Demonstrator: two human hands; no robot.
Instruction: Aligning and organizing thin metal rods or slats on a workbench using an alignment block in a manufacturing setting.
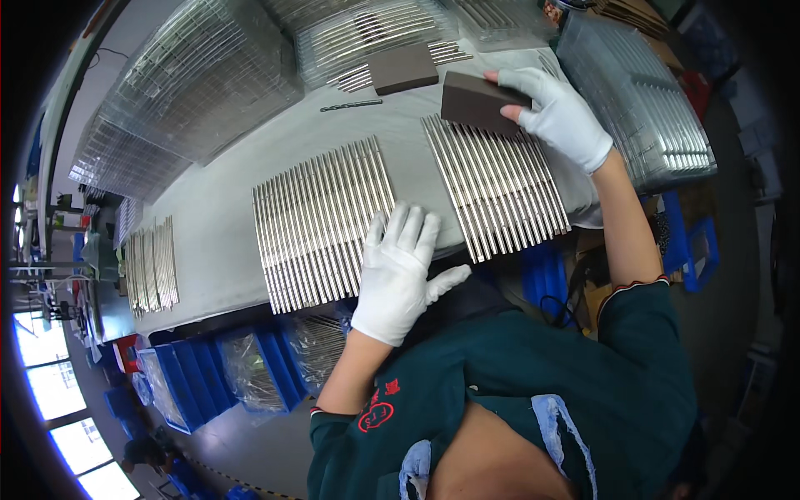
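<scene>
My right hand, in a white glove with bare fingertips showing, grips a dark brown rectangular block. The block sits over the far ends of a row of slim silvery metal rods laid side by side. My left hand, also gloved, has its fingers stretched out flat and holds nothing. It lies at the right edge of a second row of metal rods, near the table's front edge. Whether its fingertips press on the rods or on the cloth, I cannot tell.
Another brown block rests on more rods at the back. A drill bit lies before it. Stacked transparent plastic trays stand back left, more trays at right. A smaller rod row lies far left. Blue bins sit below the table.
</scene>
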